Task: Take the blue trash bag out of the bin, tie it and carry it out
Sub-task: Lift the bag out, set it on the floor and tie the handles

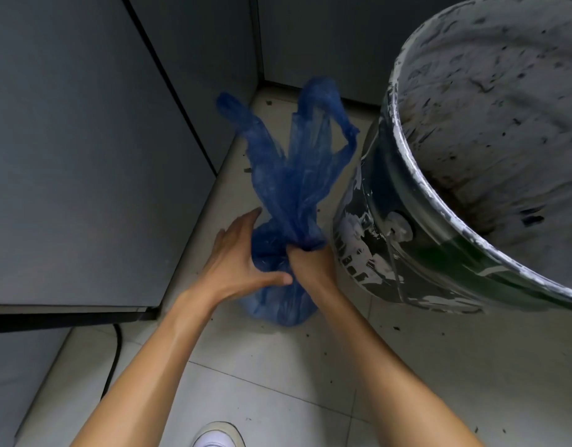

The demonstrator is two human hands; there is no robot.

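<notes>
Blue trash bag out of the bin, on the tiled floor beside it, your right hand fingers clamped on its twisted neck, your left hand fingers spread against its side, handles loose above.

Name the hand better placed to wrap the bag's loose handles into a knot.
Left. The left hand is open beside the blue trash bag, while the right hand grips its neck.

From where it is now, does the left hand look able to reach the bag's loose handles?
Probably yes: the left hand is open against the blue trash bag, and the handles stand free above the neck gripped by the right hand.
</notes>
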